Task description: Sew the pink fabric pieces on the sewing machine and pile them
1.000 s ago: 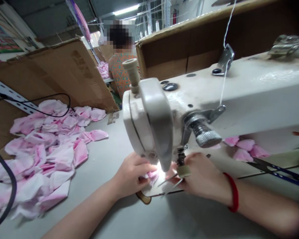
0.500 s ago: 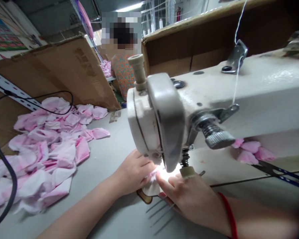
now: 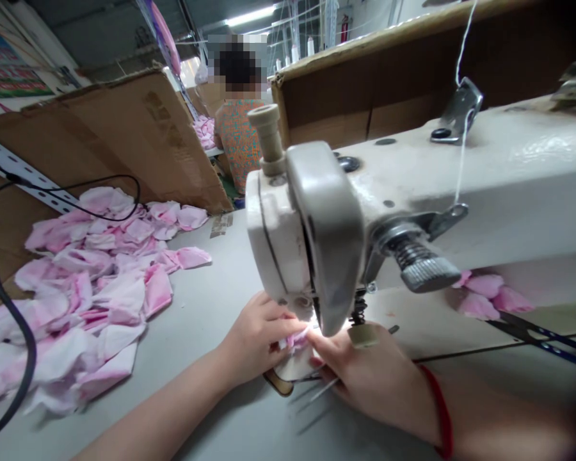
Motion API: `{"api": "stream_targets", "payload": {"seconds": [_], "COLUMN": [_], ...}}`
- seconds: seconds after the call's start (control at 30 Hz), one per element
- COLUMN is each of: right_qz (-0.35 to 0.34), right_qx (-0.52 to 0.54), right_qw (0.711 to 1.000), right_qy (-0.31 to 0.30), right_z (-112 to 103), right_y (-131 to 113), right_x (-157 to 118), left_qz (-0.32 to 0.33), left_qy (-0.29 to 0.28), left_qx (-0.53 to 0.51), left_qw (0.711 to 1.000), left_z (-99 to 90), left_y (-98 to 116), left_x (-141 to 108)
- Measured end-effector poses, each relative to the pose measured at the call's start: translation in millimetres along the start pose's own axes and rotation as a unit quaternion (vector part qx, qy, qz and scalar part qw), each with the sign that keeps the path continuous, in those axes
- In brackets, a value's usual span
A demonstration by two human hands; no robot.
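Note:
Under the head of a sewing machine (image 3: pixel 312 230), a small pink-and-white fabric piece (image 3: pixel 297 340) sits in the bright lamp light. My left hand (image 3: pixel 259 334) pinches its left side, fingers curled. From the right, my right hand (image 3: pixel 369 368), with a red band at the wrist, closes thumb and fingers at the edge of the same piece. Thin metal prongs (image 3: pixel 322 389) stick out below the right palm; their kind is unclear. The needle and presser foot are hidden behind the machine head and my fingers.
A heap of pink-and-white fabric pieces (image 3: pixel 96 282) covers the table's left side, near a black cable (image 3: pixel 9 320). Cardboard walls (image 3: pixel 120 141) stand behind. Pink fabric petals (image 3: pixel 492 294) and dark-handled scissors (image 3: pixel 547 339) lie right. A person (image 3: pixel 240 137) is beyond.
My left fingers have shifted slightly, and more of the pink fabric shows between the hands. My right hand has tilted a little, and the prongs below it have moved. The camera view shifts slightly.

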State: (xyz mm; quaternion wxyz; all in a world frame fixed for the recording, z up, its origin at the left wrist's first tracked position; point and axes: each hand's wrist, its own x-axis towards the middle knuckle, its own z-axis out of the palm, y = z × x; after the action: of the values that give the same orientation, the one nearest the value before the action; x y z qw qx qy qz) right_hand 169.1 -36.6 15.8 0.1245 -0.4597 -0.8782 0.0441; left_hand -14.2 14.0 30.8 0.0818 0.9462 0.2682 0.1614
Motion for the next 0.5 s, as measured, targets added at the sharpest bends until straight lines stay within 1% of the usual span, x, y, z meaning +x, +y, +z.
{"api": "stream_targets", "payload": {"seconds": [0.1, 0.23, 0.3, 0.33, 0.4, 0.5], "right_qz": [-0.034, -0.052, -0.056, -0.055, -0.054, -0.046], "right_qx": [0.011, -0.009, -0.009, -0.007, 0.001, 0.018], "right_qw": [0.999, 0.999, 0.998, 0.998, 0.999, 0.999], "right_qy": [-0.003, -0.002, -0.001, 0.001, 0.008, 0.012], "right_z": [1, 2, 2, 2, 1, -1], "right_y": [-10, -14, -14, -13, -11, -6], "right_x": [-2, -6, -7, -8, -8, -6], "left_qz": [-0.009, 0.035, 0.051, 0.055, 0.053, 0.039], "left_qy": [-0.035, -0.105, -0.122, -0.117, -0.081, -0.025], "left_qx": [0.026, 0.013, 0.004, 0.005, 0.016, 0.053], "left_qw": [0.999, 0.994, 0.991, 0.992, 0.995, 0.998], "left_z": [-3.6, -16.5, -20.6, -20.9, -17.2, -3.7], "left_y": [2, 7, 9, 10, 11, 11], "left_x": [1, 3, 4, 3, 2, -1]}}
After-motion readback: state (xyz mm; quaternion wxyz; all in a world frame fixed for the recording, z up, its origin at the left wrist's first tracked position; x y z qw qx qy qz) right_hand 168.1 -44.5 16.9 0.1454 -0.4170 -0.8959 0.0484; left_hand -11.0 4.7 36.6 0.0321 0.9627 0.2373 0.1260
